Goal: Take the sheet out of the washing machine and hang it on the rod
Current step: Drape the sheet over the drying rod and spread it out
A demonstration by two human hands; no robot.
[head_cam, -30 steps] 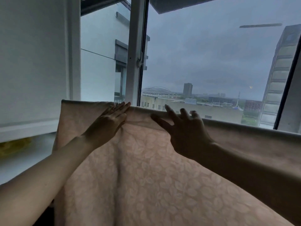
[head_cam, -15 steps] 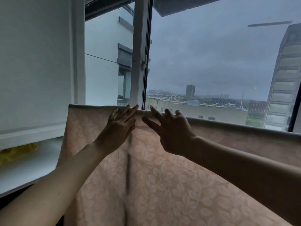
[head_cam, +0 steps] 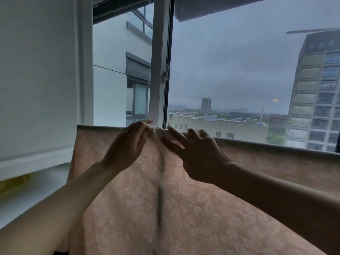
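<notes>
Pink leaf-print sheet [head_cam: 184, 208] draped over rod, rod itself hidden. L hand [head_cam: 127, 144] and R hand [head_cam: 198, 153] meet at top fold w/ fingers loosely curled; both appear to pinch bunched cloth, blur prevents certainty.

a white window frame [head_cam: 159, 70], grey tower block [head_cam: 316, 92] outside, yellow object [head_cam: 15, 184] on the sill.

The pink leaf-patterned sheet [head_cam: 184, 208] hangs draped over a hidden rod, bunched at its top fold, one dark crease running down.
</notes>
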